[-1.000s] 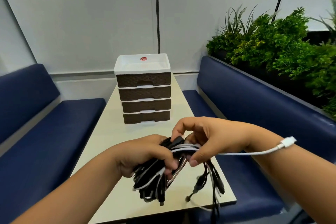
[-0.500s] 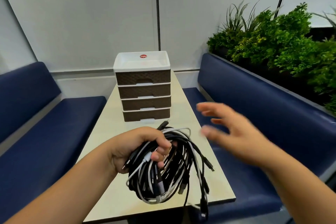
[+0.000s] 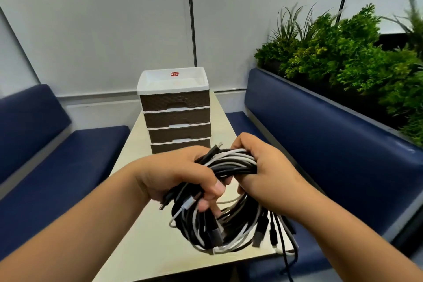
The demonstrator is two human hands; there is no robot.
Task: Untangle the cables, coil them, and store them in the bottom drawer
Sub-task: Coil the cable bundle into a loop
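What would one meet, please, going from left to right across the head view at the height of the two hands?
Left blue bench → left hand → bundle of black and white cables → right hand → right blue bench.

1. The worktop [image 3: 135, 236] runs away from the viewer, between a bench [image 3: 68, 158] on the left and a bench [image 3: 320, 144] on the right.
2. A drawer unit [image 3: 176, 119] stands on the far half of the worktop; its bottom drawer [image 3: 180, 147] sits lowest, partly behind the hands.
3. Plants [image 3: 343, 52] stand behind the right bench's backrest.
4. The cable bundle [image 3: 224, 213] hangs above the worktop's near end, before the drawer unit.
5. The left hand [image 3: 180, 176] grips the bundle's left side, the right hand [image 3: 263, 171] its right side; loose ends trail over the near right edge.
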